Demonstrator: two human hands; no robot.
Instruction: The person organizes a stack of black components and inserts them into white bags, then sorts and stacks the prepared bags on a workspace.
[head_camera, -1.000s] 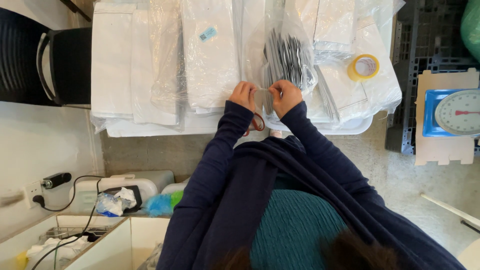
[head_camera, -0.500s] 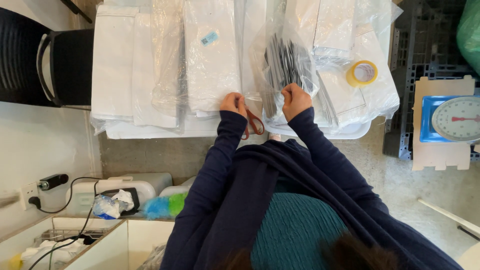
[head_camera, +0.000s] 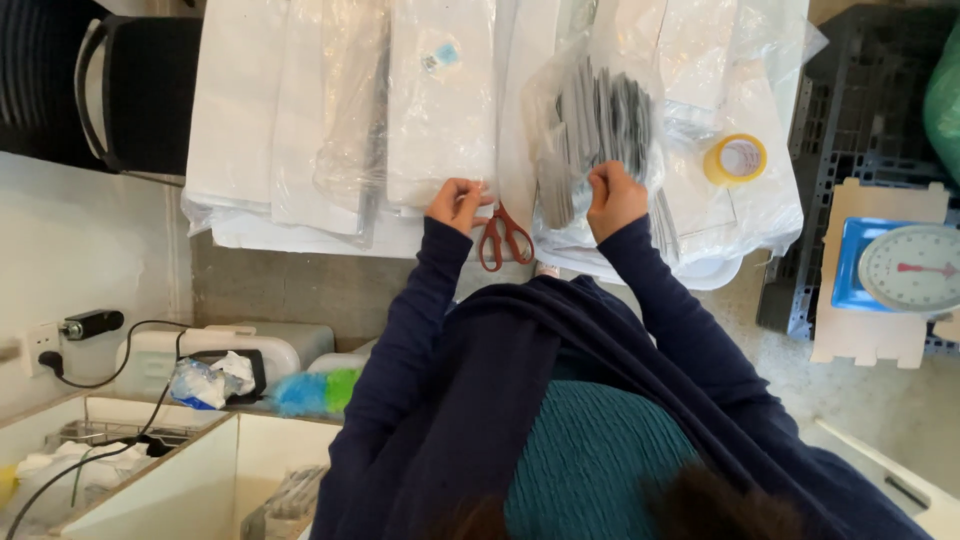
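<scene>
**Hands at bags on table edge**

Head view: left hand curled shut, pinching the lower edge of a flat clear bag. Red-handled scissors lie just beside it at the table edge. Right hand fisted, gripping a clear bag of dark strips. Yellow tape roll lies to the right.

Clear bag of grey strips gripped by the right hand; flat white packet with a small blue label above the left hand.
</scene>
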